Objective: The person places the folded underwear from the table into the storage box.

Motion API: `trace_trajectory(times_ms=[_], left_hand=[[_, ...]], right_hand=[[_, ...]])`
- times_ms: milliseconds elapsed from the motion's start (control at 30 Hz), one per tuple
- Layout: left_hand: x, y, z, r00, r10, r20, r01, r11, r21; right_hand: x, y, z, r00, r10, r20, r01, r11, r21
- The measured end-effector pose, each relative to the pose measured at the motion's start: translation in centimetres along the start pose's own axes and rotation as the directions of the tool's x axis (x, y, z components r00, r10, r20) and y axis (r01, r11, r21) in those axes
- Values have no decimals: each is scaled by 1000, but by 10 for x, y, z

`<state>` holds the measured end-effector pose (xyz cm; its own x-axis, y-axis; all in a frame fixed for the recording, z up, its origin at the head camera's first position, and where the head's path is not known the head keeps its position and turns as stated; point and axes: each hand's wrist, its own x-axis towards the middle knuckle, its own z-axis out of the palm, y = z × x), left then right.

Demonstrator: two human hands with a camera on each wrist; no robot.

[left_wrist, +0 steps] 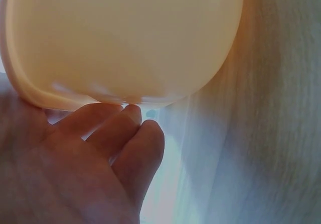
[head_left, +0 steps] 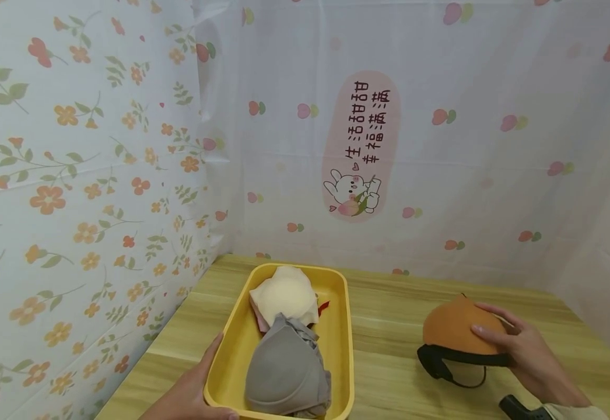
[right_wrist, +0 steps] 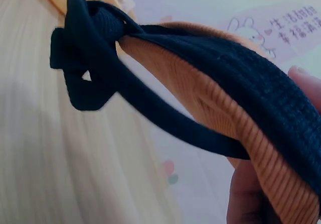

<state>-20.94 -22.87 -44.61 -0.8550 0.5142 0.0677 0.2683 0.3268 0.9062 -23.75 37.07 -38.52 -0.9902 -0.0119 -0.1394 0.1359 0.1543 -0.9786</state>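
In the head view my left hand (head_left: 193,388) holds the near left corner of a yellow tray (head_left: 350,350), fingers along its outer wall and thumb by the near rim. Bent fingers (left_wrist: 135,148) touch the tray's outer side in the left wrist view. Inside lie a folded grey bra (head_left: 284,370) and, behind it, a cream bra (head_left: 284,294). To the right of the tray, my right hand (head_left: 528,344) grips an orange bra (head_left: 454,326) with a black band (right_wrist: 215,63). Its ribbed lining and a knotted black strap (right_wrist: 95,58) show in the right wrist view.
A wooden table (head_left: 384,326) bears the tray. Behind it hangs a printed cloth (head_left: 431,175) with a rabbit picture, and a flowered cloth (head_left: 100,204) hangs at the left. A small red piece (head_left: 324,306) shows beside the cream bra.
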Motion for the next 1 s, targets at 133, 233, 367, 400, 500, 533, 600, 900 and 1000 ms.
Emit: trace_trajectory(times_ms=[133, 233, 367, 400, 500, 533, 600, 900, 1000], left_hand=[[-1, 0, 1, 1000, -4, -8, 4, 1000, -1], [-1, 0, 1, 1000, 5, -13, -5, 1000, 7], [-1, 0, 1, 1000, 2, -12, -2, 1000, -4], [-1, 0, 1, 1000, -2, -11, 2, 1000, -9], [-1, 0, 1, 1000, -18, -12, 18, 1000, -21], [-1, 0, 2, 1000, -21, -13, 20, 1000, -23], [-2, 0, 2, 1000, -21, -16, 21, 1000, -23], [-1, 4, 3, 998, -57, -20, 57, 998, -14], [-1, 6, 3, 997, -80, -17, 80, 996, -33]], right_hand=[[3, -11, 13, 999, -43, 30, 42, 999, 22], [5, -19, 24, 994, -92, 63, 88, 995, 52], [7, -32, 40, 984, -141, 110, 135, 989, 62], [8, -35, 44, 980, -154, 124, 147, 987, 64], [11, -46, 57, 965, -200, 168, 187, 978, 91], [13, -50, 62, 959, -216, 185, 199, 974, 109], [16, -56, 72, 943, -249, 222, 222, 965, 139], [23, -72, 126, 900, -250, 357, 201, 965, 168], [25, -72, 144, 883, -242, 403, 185, 967, 175]])
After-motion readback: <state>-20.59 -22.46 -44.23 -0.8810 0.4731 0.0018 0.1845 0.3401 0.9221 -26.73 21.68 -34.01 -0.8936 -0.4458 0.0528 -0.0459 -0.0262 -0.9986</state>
